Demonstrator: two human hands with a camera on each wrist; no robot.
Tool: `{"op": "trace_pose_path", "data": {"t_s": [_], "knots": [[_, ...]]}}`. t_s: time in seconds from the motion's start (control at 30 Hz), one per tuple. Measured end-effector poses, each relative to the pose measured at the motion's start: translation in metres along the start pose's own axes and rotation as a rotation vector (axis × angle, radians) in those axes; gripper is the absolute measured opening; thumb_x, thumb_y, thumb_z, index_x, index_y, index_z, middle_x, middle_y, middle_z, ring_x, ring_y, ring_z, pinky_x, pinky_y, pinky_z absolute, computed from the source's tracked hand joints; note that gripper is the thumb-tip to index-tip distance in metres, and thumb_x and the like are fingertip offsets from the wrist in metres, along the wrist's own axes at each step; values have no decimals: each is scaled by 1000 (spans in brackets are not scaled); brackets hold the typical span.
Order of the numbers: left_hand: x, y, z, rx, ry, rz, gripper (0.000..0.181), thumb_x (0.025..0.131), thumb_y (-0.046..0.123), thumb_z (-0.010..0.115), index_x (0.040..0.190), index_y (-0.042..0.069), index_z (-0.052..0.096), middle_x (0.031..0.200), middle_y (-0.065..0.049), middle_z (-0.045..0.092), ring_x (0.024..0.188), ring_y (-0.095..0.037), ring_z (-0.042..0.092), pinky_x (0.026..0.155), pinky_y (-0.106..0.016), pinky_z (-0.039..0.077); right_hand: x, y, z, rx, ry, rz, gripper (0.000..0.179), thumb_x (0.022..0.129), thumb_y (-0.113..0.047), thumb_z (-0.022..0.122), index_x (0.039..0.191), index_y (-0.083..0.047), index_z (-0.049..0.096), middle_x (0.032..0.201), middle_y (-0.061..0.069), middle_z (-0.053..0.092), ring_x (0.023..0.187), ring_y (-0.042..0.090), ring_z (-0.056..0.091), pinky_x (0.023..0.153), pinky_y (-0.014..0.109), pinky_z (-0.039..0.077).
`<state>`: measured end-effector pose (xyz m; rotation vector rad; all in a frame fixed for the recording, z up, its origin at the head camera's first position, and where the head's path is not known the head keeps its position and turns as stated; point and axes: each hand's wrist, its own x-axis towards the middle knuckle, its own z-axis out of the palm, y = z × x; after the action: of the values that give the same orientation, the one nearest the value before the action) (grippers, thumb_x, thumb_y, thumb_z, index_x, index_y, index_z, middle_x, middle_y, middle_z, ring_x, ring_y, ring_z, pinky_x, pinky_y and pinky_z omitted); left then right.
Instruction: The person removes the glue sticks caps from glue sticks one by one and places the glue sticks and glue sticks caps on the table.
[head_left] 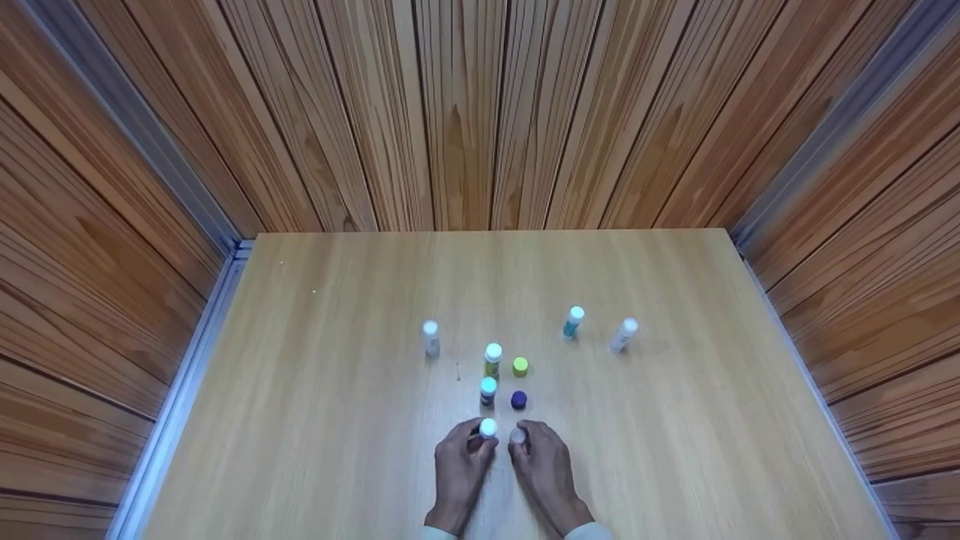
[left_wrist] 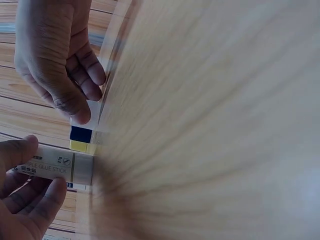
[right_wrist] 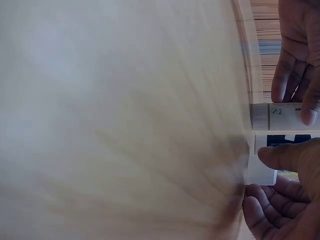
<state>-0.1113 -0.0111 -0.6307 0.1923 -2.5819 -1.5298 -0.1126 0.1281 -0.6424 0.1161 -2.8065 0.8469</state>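
Upright at the table's front middle, a white glue stick [head_left: 488, 428] is gripped by my left hand [head_left: 461, 469]; its printed label [left_wrist: 47, 167] faces the left wrist camera. Just to the right, my right hand [head_left: 545, 469] pinches a whitish ribbed cap [right_wrist: 262, 171] between thumb and fingers, low at the tabletop. Beyond the held glue stick stands a dark glue stick [head_left: 487, 391], and behind that a yellow-green one [head_left: 492, 361]. Beside these two sit a dark blue cap [head_left: 518, 400] and a lime green cap [head_left: 520, 366].
Farther back, a white glue stick [head_left: 431, 339] stands to the left. On the right are a teal-labelled glue stick [head_left: 574, 322] and another white one [head_left: 623, 335]. Wood-panelled walls [head_left: 465, 120] enclose the wooden table [head_left: 315, 420] at the back and sides.
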Motion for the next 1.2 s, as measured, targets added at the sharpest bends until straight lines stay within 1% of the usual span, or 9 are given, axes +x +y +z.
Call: {"op": "trace_pose_path", "data": {"t_s": [0.23, 0.43, 0.57, 0.63, 0.77, 0.93, 1.07, 1.13, 1.2], "knots": [[4, 0, 0, -12, -3, 10, 32, 74, 1, 80, 103, 4, 68, 98, -7, 69, 90, -19, 70, 75, -17, 55, 8, -3, -2, 49, -59, 116, 25, 77, -8, 79, 98, -7, 66, 85, -3, 61, 72, 8, 57, 62, 24, 50], [4, -1, -1, -31, 9, 40, 32, 73, 1, 80, 102, 3, 67, 98, -10, 69, 90, -21, 70, 75, -18, 55, 14, -4, -3, 63, -88, 170, 26, 77, -10, 80, 98, -7, 65, 82, -4, 57, 72, 8, 55, 62, 24, 49], [5, 0, -1, -34, 9, 28, 32, 74, 0, 80, 103, 3, 67, 98, -10, 69, 90, -21, 70, 75, -18, 55, 16, -5, -5, 88, -134, 210, 29, 77, -11, 80, 101, -7, 65, 83, -3, 56, 74, 9, 54, 62, 25, 48], [4, 0, 0, -31, 4, 7, 32, 74, 0, 80, 103, 3, 67, 98, -9, 69, 91, -20, 69, 75, -18, 55, 16, -5, -8, 99, -162, 228, 32, 77, -12, 80, 104, -6, 65, 85, -3, 56, 75, 10, 54, 63, 26, 48], [4, 1, 1, -13, 6, -14, 32, 73, 1, 80, 103, 3, 68, 97, -8, 69, 90, -19, 70, 74, -17, 55, 16, -5, -14, 130, -209, 271, 38, 77, -16, 81, 110, -5, 65, 89, -2, 59, 79, 10, 57, 68, 27, 50], [3, 1, 2, -15, 15, -21, 32, 72, 1, 81, 101, 4, 68, 96, -6, 70, 89, -19, 70, 74, -17, 55, 16, -1, -27, 242, -256, 322, 40, 79, -18, 80, 113, -4, 64, 94, 1, 65, 81, 13, 63, 71, 30, 54], [4, 1, 3, -20, 8, -41, 32, 72, 1, 81, 102, 5, 68, 96, -6, 69, 89, -18, 69, 74, -16, 54, 20, 4, -40, 317, -238, 361, 36, 82, -19, 76, 113, -5, 65, 98, 3, 67, 83, 16, 66, 73, 33, 55], [4, 1, 3, -22, 7, -39, 33, 72, 0, 81, 102, 4, 68, 96, -6, 69, 89, -18, 70, 73, -15, 54, 24, 7, -45, 338, -199, 368, 33, 84, -18, 75, 113, -5, 65, 99, 5, 68, 85, 18, 66, 74, 35, 55], [4, 1, 2, -33, 13, -20, 33, 72, 0, 81, 102, 3, 68, 96, -7, 69, 88, -19, 70, 72, -16, 55, 28, 11, -49, 350, -151, 368, 31, 85, -16, 74, 113, -4, 65, 100, 8, 69, 87, 20, 66, 75, 36, 55]]}}
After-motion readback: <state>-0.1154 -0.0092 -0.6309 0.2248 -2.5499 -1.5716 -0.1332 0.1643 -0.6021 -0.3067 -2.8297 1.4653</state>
